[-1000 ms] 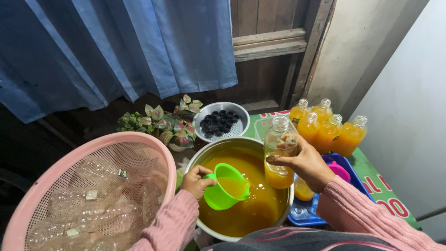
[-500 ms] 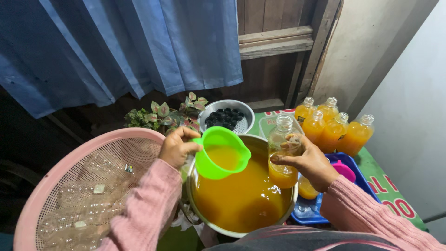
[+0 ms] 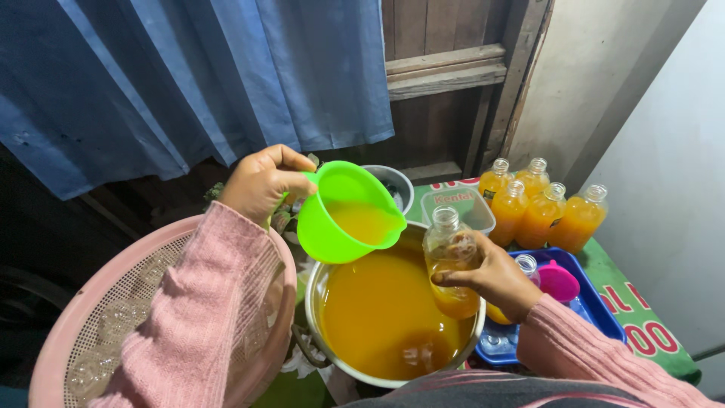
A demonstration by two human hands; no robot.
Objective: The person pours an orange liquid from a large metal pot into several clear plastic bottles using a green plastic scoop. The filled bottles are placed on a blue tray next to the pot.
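My left hand grips the handle of a bright green jug holding orange liquid, raised above a large metal pot full of the same orange liquid. The jug's spout points toward a clear plastic bottle. My right hand holds that bottle upright over the pot's right side. It is uncapped and partly filled with orange liquid.
Several filled uncapped bottles stand at the back right. A blue tray holds a pink funnel. A clear tub, a grey bowl, a pink strainer basket at left and a blue curtain are around.
My left hand has lifted the green jug out of the pot and brought it up and right, toward the mouth of the bottle. The bottle hand stayed roughly where it was.
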